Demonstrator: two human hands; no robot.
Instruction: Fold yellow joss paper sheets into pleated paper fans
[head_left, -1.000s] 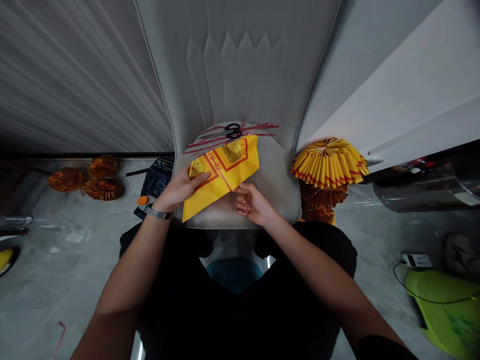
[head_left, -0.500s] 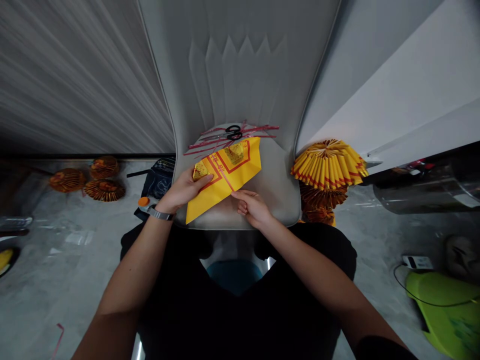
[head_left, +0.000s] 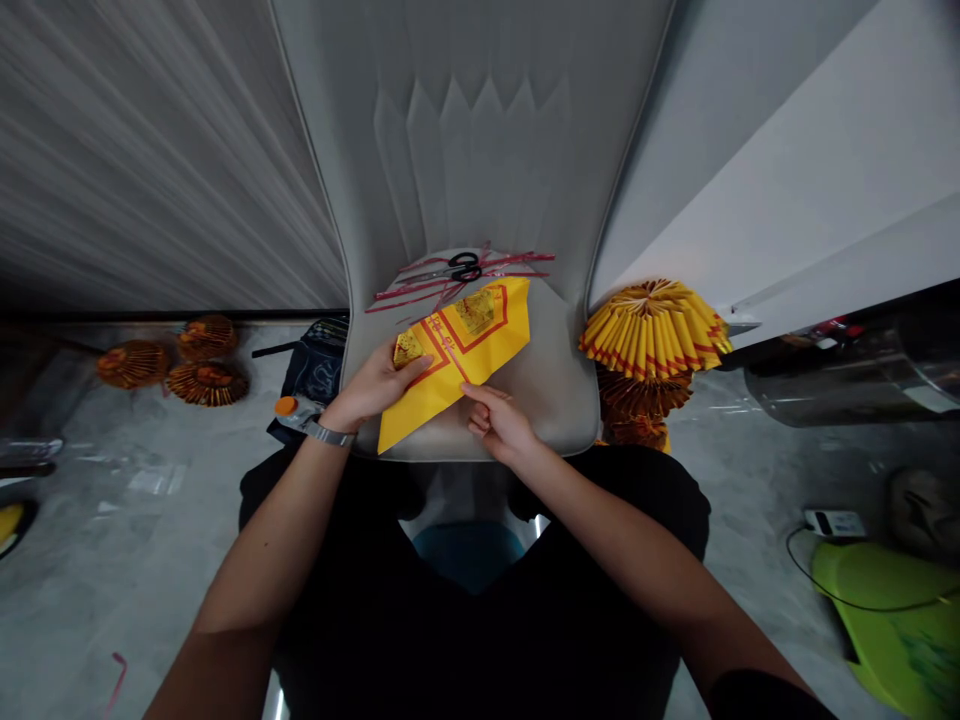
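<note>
One yellow paper (head_left: 471,350) is showing red characters (head_left: 442,338) too small to read, red borders and gold patches; above the seat (head_left: 562,405), my left hand (head_left: 381,382) is pinching one side, my right hand (head_left: 501,422) its near edge.

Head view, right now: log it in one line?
left hand: holding yellow paper | right hand: at its near edge | chair seat: scissors, red strips beyond paper

A grey band (head_left: 328,433) circles the left wrist (head_left: 345,412), and the clothes (head_left: 465,650) are black
</note>
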